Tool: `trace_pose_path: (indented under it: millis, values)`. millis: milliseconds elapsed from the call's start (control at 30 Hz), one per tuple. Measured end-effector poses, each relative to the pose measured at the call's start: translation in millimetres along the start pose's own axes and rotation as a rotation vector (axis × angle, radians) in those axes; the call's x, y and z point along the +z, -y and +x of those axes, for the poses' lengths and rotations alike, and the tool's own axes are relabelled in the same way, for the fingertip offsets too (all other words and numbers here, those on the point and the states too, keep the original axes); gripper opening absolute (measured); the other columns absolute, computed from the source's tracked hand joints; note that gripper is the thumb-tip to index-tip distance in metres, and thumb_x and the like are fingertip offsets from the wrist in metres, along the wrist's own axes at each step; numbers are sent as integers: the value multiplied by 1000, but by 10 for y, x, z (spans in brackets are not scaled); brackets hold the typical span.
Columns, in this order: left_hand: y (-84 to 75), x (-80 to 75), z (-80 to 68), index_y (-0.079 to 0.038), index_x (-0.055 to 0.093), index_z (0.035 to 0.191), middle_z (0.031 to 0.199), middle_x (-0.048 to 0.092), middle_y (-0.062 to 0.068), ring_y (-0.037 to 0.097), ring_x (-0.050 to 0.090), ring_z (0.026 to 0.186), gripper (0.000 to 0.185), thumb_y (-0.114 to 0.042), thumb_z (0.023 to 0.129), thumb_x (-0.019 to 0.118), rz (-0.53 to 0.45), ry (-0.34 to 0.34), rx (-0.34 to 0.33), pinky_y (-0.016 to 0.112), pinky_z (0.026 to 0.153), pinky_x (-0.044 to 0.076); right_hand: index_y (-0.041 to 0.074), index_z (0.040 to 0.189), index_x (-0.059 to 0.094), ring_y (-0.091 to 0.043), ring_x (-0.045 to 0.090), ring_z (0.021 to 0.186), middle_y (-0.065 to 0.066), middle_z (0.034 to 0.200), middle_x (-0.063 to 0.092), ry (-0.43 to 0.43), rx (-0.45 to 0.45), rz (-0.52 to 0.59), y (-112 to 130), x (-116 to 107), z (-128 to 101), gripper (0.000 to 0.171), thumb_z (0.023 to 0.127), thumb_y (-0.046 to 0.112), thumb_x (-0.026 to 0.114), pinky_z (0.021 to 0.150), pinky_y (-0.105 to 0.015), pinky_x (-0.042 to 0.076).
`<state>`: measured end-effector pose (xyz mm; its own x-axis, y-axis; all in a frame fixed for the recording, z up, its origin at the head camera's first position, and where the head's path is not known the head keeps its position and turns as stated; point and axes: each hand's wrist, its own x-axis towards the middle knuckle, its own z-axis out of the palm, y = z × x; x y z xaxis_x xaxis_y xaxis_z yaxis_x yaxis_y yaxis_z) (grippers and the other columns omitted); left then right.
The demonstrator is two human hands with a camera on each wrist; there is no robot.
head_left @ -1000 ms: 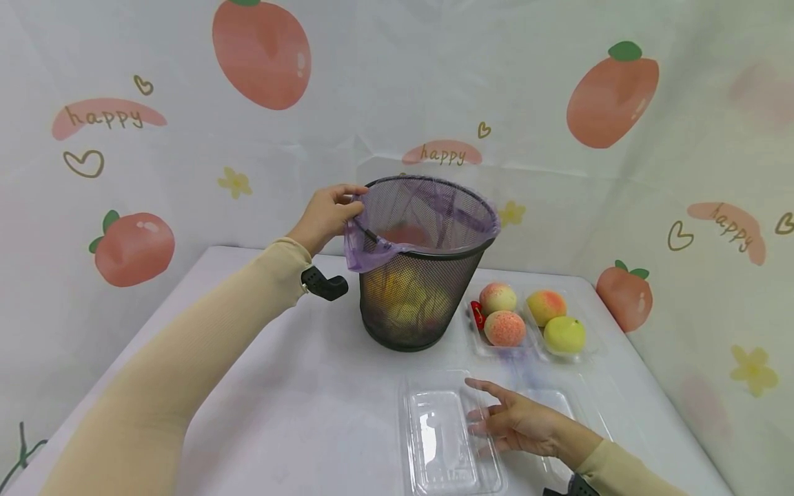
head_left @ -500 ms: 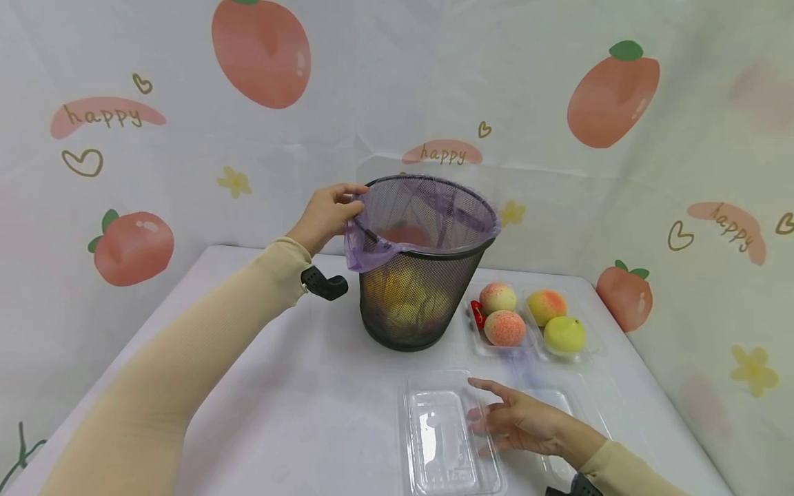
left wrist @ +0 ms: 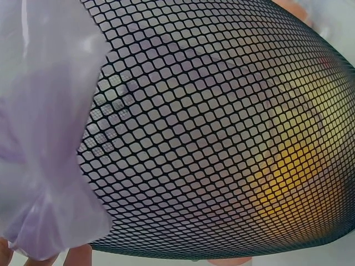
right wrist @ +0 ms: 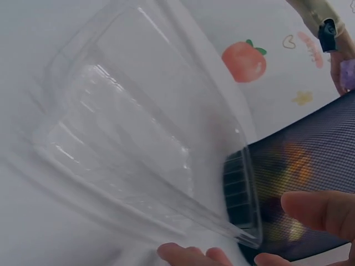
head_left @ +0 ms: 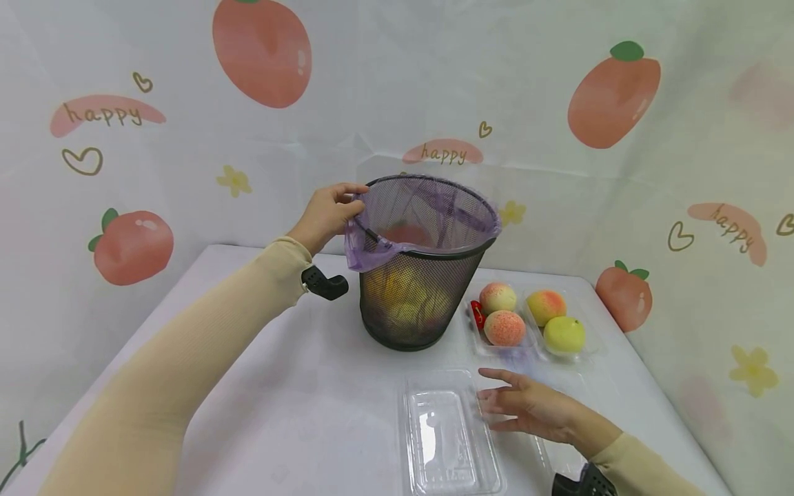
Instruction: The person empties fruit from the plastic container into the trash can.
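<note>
A black mesh bin (head_left: 422,296) stands at the middle of the white table, lined with a purple bag (head_left: 366,251) and holding yellowish fruit. My left hand (head_left: 325,213) grips the bag's folded edge at the bin's left rim. The left wrist view is filled by the mesh (left wrist: 222,138) and the purple bag (left wrist: 44,166). A clear plastic clamshell box (head_left: 446,434) lies open and empty near the front edge. My right hand (head_left: 527,406) hovers just right of it, fingers straight, holding nothing. The right wrist view shows the box (right wrist: 138,138) and the bin (right wrist: 299,188) behind.
A clear tray (head_left: 588,355) right of the bin holds two pink peaches (head_left: 504,328), an orange-pink one (head_left: 546,305) and a yellow-green fruit (head_left: 564,335), with a small red item (head_left: 476,314) at its left. A fruit-printed backdrop closes in the table.
My right hand has slid a little to the right, off the clear box and onto the space beside it. The left hand and bin have stayed put.
</note>
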<state>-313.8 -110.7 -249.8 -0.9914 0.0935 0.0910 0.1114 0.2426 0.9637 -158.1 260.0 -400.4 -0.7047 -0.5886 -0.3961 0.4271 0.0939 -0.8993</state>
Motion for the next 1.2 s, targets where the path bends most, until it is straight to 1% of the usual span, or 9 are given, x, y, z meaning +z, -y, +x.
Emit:
trace_pose_path:
  millis: [167,300,467,533,667,800,900,1033,1200]
  values:
    - [-3,-4,-5,-12,55,136,137,47,11,18,52,102,46,-9,91,52,-3,-1,-1,30,81,51,-3,151,10,-20,51,115,-17,134,41,-18,-23,-27,126,-34,-40,69,98,14,52,102,-52,42]
    - [-9,-11,-17,-12,54,137,139,46,12,18,52,103,46,-9,91,52,-2,-2,0,31,82,51,-1,152,11,-21,50,121,-20,140,38,-12,-46,-61,248,-64,-85,67,99,15,50,104,-49,42]
    - [-11,-21,-23,-12,54,137,140,46,13,19,52,104,46,-10,91,52,10,-4,8,32,82,51,-5,150,0,-18,51,124,-7,137,47,32,-118,-71,452,-117,-166,68,102,13,44,104,-38,44]
    - [-11,-24,-24,-12,54,137,139,46,13,19,52,104,46,-10,92,52,13,-6,11,32,82,52,-4,150,2,-17,54,123,-1,134,51,73,-172,-46,553,-158,-211,62,103,10,39,103,-36,45]
    - [-6,-28,-26,-12,54,137,138,46,13,19,52,103,45,-10,92,52,10,-7,9,31,81,52,7,147,28,-22,52,128,-5,138,53,229,-296,71,739,-334,-290,43,104,2,25,105,-37,42]
    - [-4,-31,-25,-12,54,137,137,47,12,19,53,102,45,-10,92,52,12,-9,7,30,80,52,10,143,41,-26,50,130,-12,141,52,361,-375,181,873,-599,-360,52,103,-2,11,108,-40,38]
    - [-6,-30,-22,-13,55,137,137,47,12,18,52,102,45,-10,92,52,15,-10,6,29,79,51,10,142,45,-26,53,128,-11,139,54,326,-406,192,938,-811,-424,54,103,-1,9,106,-40,41]
    - [-10,-24,-18,-14,56,136,136,48,11,18,52,100,44,-10,92,52,11,-10,1,27,76,51,11,137,52,-25,58,121,-9,133,59,199,-435,198,955,-1124,-493,51,104,1,14,101,-39,46]
    - [-14,-17,-14,-15,56,135,135,49,11,18,52,99,43,-10,92,53,15,-17,-5,26,74,50,10,126,59,-25,64,112,-8,121,65,21,-453,268,898,-1508,-528,43,104,1,23,94,-38,51]
